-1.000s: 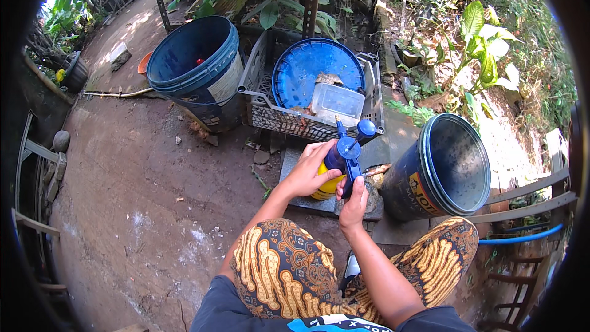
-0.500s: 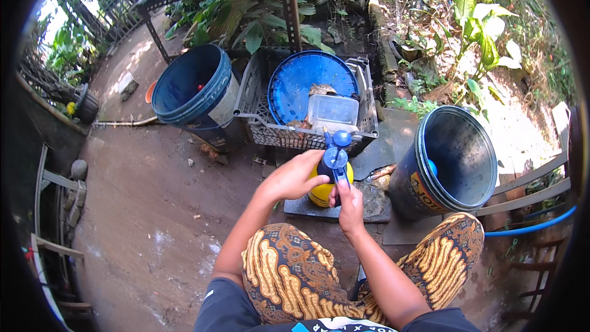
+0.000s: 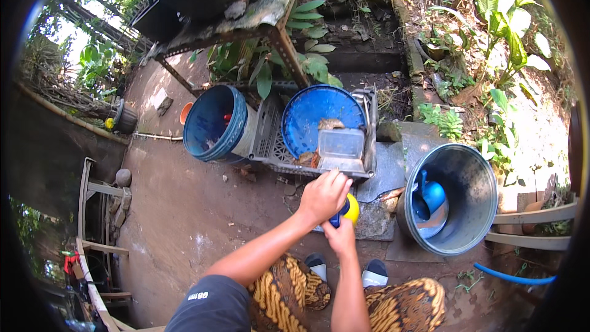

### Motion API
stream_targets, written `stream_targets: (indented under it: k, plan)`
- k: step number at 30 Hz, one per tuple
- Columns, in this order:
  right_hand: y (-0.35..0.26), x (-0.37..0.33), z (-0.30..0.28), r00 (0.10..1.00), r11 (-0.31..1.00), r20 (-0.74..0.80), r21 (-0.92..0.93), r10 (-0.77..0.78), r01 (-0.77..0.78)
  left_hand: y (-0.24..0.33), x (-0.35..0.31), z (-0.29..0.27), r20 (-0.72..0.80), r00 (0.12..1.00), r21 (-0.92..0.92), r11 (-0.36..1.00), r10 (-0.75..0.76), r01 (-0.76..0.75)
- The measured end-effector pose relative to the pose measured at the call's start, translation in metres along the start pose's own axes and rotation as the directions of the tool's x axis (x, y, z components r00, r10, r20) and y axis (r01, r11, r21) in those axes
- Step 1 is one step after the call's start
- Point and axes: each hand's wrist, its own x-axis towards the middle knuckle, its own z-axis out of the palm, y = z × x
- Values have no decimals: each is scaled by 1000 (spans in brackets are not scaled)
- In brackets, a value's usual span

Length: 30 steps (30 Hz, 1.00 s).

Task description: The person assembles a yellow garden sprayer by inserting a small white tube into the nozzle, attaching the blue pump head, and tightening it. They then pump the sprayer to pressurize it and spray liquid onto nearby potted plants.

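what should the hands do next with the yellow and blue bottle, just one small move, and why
Probably press the left hand gently down while the right hand steadies the bottle: the left lies over its top, hiding it, and the right is at the blue handle just below, so they seem placed for pushing against each other.

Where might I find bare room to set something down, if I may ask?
Brown ground between the left bucket and left forearm; a smaller patch of grey slab between crate and right bucket. The crate is crowded with a blue lid and clear box; left hand and right hand crowd the sprayer.
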Motion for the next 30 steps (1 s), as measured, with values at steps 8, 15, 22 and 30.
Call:
stream_targets:
  k: [8, 15, 22, 30]
  plan:
    - [-79, -78, 4, 997, 937, -67, -346, 30, -52, 36, -30, -63, 55, 928, -185, 909, -369, 373]
    - [-147, -178, -11, 996, 966, 28, -247, 83, -74, 144, -3, -184, 103, 763, -260, 723, -638, 640]
    - [-354, -285, -33, 853, 820, 290, -519, 433, -241, 218, 118, -434, 558, 511, -166, 516, -653, 840]
    - [-477, -339, 2, 863, 788, 423, -614, 275, 49, 233, 111, -584, 271, 637, -227, 595, -722, 771]
